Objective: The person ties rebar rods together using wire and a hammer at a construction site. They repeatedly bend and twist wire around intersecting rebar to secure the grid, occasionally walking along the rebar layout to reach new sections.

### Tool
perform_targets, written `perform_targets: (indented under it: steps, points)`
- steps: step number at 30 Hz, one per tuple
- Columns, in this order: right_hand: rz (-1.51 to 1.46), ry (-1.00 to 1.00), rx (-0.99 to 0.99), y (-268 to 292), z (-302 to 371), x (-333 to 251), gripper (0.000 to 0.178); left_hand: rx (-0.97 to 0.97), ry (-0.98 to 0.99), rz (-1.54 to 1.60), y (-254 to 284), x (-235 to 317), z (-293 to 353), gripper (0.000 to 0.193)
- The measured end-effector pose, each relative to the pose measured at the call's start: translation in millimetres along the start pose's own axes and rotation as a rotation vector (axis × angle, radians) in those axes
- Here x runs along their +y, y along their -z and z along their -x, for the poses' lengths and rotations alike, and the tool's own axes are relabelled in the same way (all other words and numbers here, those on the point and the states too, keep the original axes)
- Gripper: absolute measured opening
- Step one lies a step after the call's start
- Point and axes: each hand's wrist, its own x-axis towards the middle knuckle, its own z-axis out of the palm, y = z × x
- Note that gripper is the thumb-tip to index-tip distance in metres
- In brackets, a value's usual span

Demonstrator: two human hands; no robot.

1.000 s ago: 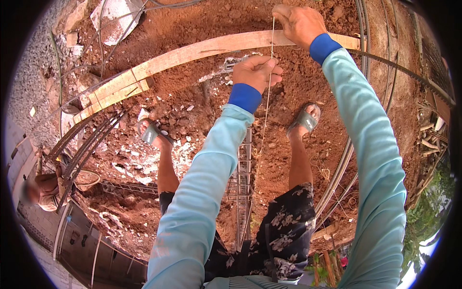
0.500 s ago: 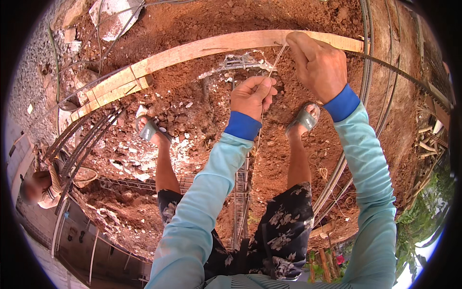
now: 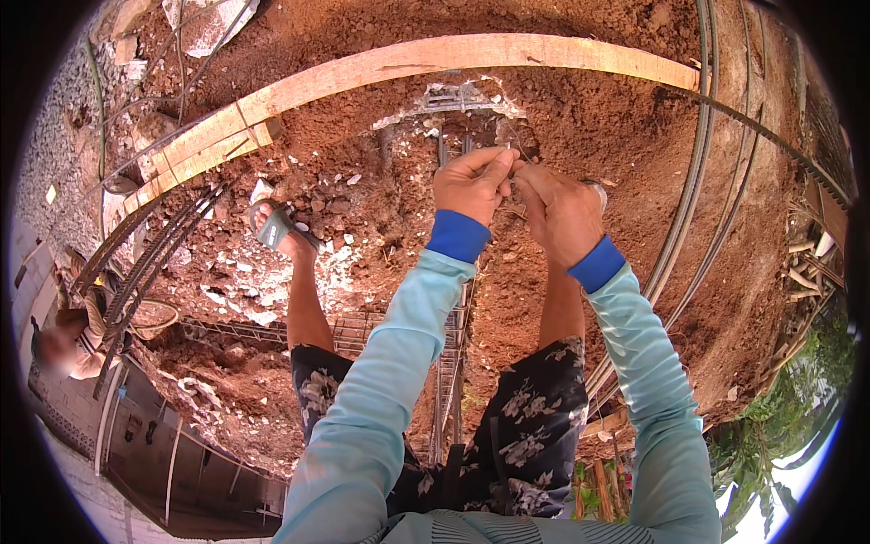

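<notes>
My left hand (image 3: 473, 186) is closed in a pinch around a thin string (image 3: 515, 138), with thumb and forefinger pressed together. Close against it, my right hand (image 3: 564, 210) also pinches at the string, its fingertips nearly touching my left thumb. A short bit of the string shows just above the fingertips; the rest is hard to make out. Both hands are over red soil, short of a long wooden board (image 3: 435, 60) that lies crosswise on its far side. A small nail (image 3: 534, 61) sticks out near the middle of the board.
Rebar rods (image 3: 168, 249) reach in at left, near a crouching person (image 3: 68, 340). A rebar cage (image 3: 450, 372) runs between my legs. Long rods (image 3: 693, 181) lie at right. Pale rubble surrounds my left sandal (image 3: 275, 231); a shorter plank (image 3: 213, 159) adjoins the board.
My right hand has come away from the board and moved down and left to my left hand. The string stretched between the hands is now mostly out of sight.
</notes>
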Motion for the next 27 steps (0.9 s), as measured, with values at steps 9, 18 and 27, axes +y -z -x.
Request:
perform_targets:
  steps: [9,18,27]
  points:
    - [-0.509,-0.195,-0.128,5.3,-12.3,15.8,0.008,-0.339,0.222,0.048,24.5,-8.2,-5.9,0.019]
    - [-0.46,-0.253,-0.101,-12.4,4.5,28.0,0.011,-0.272,0.011,-0.256,14.3,-20.0,10.5,0.005]
    - [-0.486,-0.456,-0.18,-12.6,12.2,34.7,0.013,-0.182,-0.158,-0.332,14.3,-38.8,11.9,0.007]
